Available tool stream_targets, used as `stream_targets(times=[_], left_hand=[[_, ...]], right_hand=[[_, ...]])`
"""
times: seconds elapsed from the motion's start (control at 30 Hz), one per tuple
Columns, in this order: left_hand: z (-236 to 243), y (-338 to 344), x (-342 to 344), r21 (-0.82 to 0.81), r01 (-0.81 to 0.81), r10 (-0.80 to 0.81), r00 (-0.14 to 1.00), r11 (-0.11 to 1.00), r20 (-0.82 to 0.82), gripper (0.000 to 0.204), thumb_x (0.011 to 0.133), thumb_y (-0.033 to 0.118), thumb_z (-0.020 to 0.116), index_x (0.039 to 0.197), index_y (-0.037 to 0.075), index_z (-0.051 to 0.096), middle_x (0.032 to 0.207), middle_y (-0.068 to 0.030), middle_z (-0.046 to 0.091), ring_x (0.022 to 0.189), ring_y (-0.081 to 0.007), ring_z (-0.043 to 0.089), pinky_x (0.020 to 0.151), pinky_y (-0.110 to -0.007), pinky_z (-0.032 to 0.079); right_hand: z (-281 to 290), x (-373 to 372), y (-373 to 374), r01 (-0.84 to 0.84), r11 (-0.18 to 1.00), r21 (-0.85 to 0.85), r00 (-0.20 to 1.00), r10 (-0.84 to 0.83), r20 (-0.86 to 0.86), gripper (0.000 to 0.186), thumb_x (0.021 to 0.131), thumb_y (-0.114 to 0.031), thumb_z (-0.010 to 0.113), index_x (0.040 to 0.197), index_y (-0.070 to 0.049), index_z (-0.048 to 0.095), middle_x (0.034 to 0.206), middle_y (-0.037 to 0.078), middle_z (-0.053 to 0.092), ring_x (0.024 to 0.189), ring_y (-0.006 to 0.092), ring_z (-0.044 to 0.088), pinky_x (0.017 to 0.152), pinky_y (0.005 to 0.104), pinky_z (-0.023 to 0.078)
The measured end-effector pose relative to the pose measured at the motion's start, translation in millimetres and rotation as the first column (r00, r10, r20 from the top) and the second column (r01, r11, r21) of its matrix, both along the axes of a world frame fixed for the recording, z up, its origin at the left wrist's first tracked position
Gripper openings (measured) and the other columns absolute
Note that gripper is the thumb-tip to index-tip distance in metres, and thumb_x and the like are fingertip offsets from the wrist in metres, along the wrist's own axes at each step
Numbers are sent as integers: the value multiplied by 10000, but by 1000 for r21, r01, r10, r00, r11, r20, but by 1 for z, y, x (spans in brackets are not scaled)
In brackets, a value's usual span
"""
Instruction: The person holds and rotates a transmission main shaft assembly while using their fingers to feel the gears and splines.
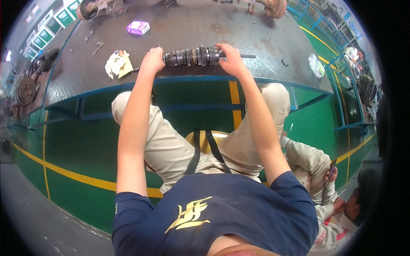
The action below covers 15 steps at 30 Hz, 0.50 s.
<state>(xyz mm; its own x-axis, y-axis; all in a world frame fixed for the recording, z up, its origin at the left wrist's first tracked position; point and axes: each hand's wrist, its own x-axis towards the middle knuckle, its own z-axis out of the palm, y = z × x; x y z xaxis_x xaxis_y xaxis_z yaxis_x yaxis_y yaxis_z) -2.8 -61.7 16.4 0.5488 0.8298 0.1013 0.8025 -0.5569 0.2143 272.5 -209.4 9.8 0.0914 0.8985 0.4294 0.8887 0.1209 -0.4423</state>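
So the gear shaft (192, 56) was held lengthwise along the near edge of the metal workbench (183, 32), a hand at each end. At the right end, the shaft was clamped between the bent fingers and thumb of the right hand (229, 59), with a bare rod left poking out past it. The left hand (153, 61) was curled at the other end, but its fingertips were hidden, so whether anything was really clamped there can't be told. Same for whether the weight was carried by the bench or by the hands.

Honestly, a roll off that edge would be the main worry: round gears, nothing seen wedged underneath, knees right below. If one end were let go first, the shaft could be tipped. Skin could also get nipped between gears, since no gloves were worn.
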Motion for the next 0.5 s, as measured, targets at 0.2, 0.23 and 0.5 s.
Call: stream_targets(times=[0.2, 0.23, 0.5], left_hand=[[7, 3, 0, -58, -104, 104, 995, 993, -2, 263, 744, 9, 655, 1005, -17, 645, 1093, -250, 658, 1066, -378, 635, 904, -452, 524], [5, 3, 1, -56, -90, 89, 996, 994, -16, 263, 744, 9, 655, 1005, -17, 645, 1093, -250, 658, 1066, -378, 635, 904, -452, 524], [-11, 14, -7, -87, -53, 60, 996, 995, 72, 310, 711, -9, 650, 1019, 6, 679, 1055, -244, 673, 1037, -387, 648, 899, -438, 519]], right_hand=[[1, 2, 3, -51, 998, 23, 996, 53, -71, 511, 738, -12, 580, 1244, -87, 576, 1169, 135, 606, 1113, 348, 560, 980, 415, 430], [2, 2, 3, -53, 998, 45, 996, 56, -73, 497, 741, -10, 578, 1233, -82, 581, 1165, 136, 607, 1103, 345, 566, 972, 416, 442], [5, 8, 7, -68, 992, 105, 982, 85, -167, 450, 759, -12, 582, 1205, -69, 598, 1168, 132, 620, 1113, 328, 579, 965, 419, 459]])
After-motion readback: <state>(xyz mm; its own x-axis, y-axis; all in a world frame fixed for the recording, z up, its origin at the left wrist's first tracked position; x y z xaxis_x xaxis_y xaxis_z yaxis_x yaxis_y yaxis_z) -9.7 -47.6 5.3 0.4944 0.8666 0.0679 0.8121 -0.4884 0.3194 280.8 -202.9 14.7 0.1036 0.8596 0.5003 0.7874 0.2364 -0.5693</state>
